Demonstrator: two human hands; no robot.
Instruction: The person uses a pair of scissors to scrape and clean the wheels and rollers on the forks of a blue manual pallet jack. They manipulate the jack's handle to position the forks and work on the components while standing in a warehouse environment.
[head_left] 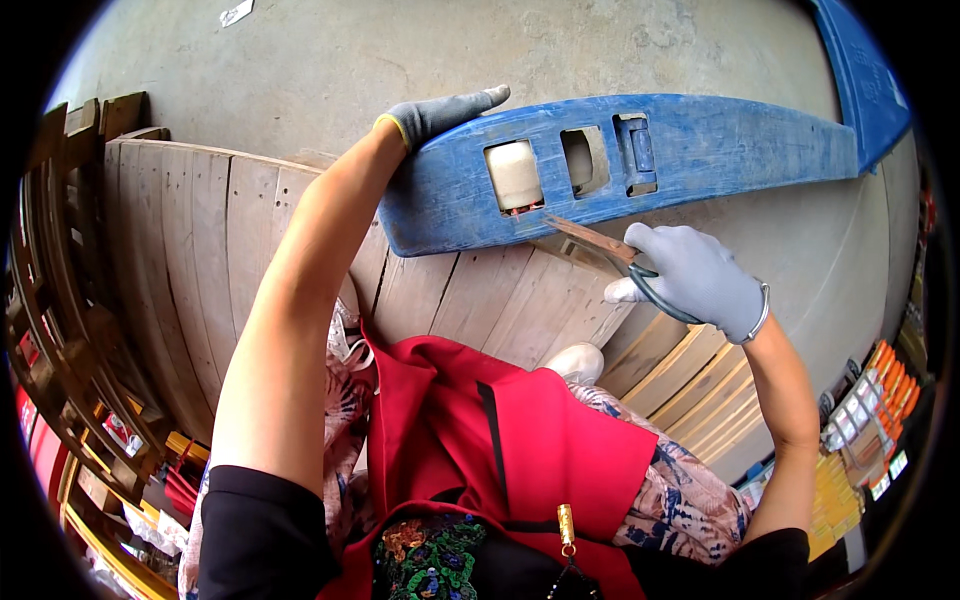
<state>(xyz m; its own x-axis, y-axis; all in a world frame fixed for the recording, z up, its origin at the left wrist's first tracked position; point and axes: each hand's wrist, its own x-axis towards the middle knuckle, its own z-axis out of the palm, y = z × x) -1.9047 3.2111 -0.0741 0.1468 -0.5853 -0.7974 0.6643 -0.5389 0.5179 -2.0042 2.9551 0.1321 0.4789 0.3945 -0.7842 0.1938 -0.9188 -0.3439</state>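
Note:
A long blue plastic part (740,140) lies across the upper middle, scuffed, with three rectangular openings along it. A cream-white piece (515,177) fills the left opening, with small red bits at its lower edge. My left hand (445,115), in a grey glove, rests on the part's far left edge with its fingers stretched out. In my right hand (695,275), also gloved, are scissors (600,240) with rusty blades and dark green handles. Their tips are at the part's near edge, just below the left opening; whether they touch it I cannot tell.
Wooden boards (190,220) lie beneath and left of the blue part. Stacked pallets (60,330) stand at the far left. A blue bin (865,80) is at the upper right, and a crate with orange-handled items (870,400) at the right. Concrete floor (400,50) stretches behind.

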